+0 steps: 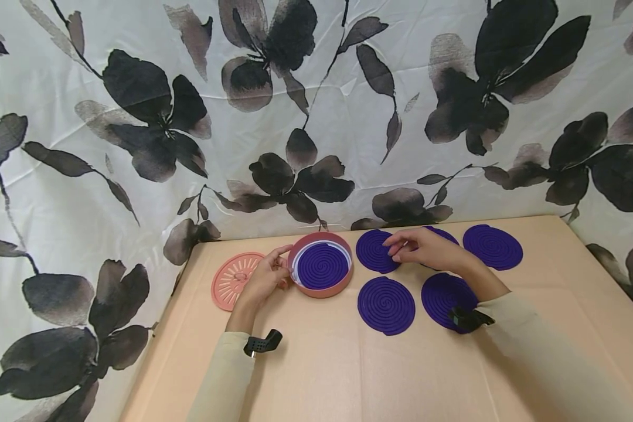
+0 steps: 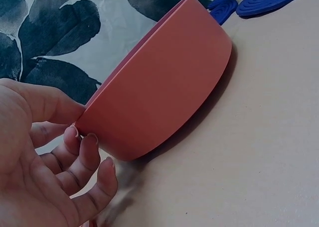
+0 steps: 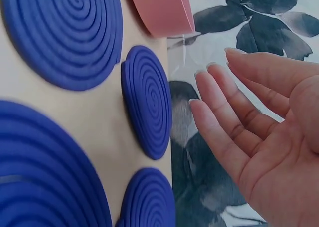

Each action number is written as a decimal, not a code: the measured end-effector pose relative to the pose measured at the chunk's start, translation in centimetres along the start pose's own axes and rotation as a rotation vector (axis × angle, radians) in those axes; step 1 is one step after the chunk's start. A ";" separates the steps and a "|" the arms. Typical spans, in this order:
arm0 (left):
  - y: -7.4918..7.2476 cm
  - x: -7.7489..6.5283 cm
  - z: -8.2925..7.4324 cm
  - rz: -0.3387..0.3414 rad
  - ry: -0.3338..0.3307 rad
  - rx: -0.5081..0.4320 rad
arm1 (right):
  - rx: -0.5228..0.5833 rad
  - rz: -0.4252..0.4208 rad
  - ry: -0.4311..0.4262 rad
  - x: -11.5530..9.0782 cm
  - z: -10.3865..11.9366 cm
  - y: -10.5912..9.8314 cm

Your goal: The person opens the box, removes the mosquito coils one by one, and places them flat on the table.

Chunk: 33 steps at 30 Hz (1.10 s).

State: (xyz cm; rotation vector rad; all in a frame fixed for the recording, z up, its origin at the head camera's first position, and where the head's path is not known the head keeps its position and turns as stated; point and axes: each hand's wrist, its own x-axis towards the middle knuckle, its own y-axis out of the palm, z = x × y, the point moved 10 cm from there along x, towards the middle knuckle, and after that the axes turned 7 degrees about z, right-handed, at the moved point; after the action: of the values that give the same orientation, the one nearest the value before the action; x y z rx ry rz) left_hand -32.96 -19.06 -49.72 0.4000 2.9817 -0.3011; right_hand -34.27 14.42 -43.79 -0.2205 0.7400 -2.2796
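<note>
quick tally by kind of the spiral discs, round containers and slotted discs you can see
Round container: 1
Blue spiral discs on the table: 5
Blue spiral disc in the container: 1
Slotted disc: 1
Total visible: 8

Head view's from up high on the bench's (image 1: 316, 369) near side, looking forward and down, wide enough to get both far corners. Left wrist view's low, tilted, really close to the left grip (image 2: 55, 162) and tub (image 2: 154, 82). Right wrist view's basically sideways, close to the right grip (image 3: 269, 137), facing the far edge. All three share the tub plus some coils (image 3: 149, 102).
</note>
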 end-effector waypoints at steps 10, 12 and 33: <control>0.1 0.7 0.1 0.014 -0.005 -0.038 | 0.077 0.027 -0.029 2.5 1.1 0.7; 0.1 0.9 0.2 0.020 -0.012 -0.046 | 0.088 0.027 -0.043 3.1 1.3 0.8; 0.9 -1.5 -2.7 0.052 -0.041 -0.051 | 0.113 0.040 -0.055 7.5 4.0 4.2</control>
State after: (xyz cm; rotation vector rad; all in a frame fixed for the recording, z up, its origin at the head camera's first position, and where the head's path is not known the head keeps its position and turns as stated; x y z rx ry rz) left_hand -31.52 -18.00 -47.03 0.4591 2.9270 -0.2251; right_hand -35.82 5.03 -43.30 -0.2120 0.5803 -2.2598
